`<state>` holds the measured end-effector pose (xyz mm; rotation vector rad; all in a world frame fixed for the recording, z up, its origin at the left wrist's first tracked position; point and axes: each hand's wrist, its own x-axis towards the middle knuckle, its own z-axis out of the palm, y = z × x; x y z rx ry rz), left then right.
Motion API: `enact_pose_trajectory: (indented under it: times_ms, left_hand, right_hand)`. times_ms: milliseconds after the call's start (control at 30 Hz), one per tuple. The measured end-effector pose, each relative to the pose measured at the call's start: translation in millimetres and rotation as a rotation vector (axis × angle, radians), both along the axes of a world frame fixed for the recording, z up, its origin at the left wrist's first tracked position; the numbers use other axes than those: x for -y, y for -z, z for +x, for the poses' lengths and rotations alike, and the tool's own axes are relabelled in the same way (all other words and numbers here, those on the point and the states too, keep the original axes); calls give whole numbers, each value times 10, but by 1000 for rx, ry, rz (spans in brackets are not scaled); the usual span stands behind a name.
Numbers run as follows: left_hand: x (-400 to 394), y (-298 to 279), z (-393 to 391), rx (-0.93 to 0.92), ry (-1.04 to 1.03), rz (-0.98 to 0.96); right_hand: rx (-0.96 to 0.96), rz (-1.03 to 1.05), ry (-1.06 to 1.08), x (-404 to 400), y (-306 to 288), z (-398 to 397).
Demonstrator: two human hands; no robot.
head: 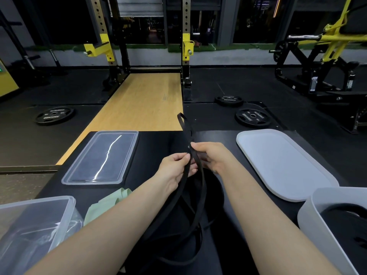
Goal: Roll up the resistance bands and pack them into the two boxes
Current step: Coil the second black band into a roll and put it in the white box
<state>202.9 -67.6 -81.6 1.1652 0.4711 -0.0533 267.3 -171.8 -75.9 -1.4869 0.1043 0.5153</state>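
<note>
The black resistance band [195, 169] was held above the bench [155, 147], its loop end pointing away. Left hand [175, 171] and right hand [212, 157], forearms extended forward, each pinched it between thumb and fingers.

- Dim overall — dark windows behind, and the black surface [155, 147] swallows detail.
- Light falls from overhead: a bright streak of glare runs down the clear lid [101, 157].
- The white lid [282, 163] and forearms are the brightest areas.
- Wide-angle bending at the edges — rack posts lean, near corners stretch.
- Slight softness in the far background.
</note>
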Motion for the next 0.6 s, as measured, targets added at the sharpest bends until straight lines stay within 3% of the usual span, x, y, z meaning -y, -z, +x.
enact_pose_trajectory:
  times_ms: [133, 267, 433, 600]
  left_hand:
    - [39, -29, 6, 7, 23, -37]
    - [34, 17, 2, 48, 87, 158]
    - [-5, 2, 14, 36, 24, 184]
    - [-117, -17, -20, -5, -29, 246]
  right_hand:
    - [-8, 38, 60, -84, 85, -1]
    - [110, -62, 100, -126, 117, -33]
    - [168, -49, 207, -116, 201, -39]
    - [51, 163, 266, -55, 196, -47]
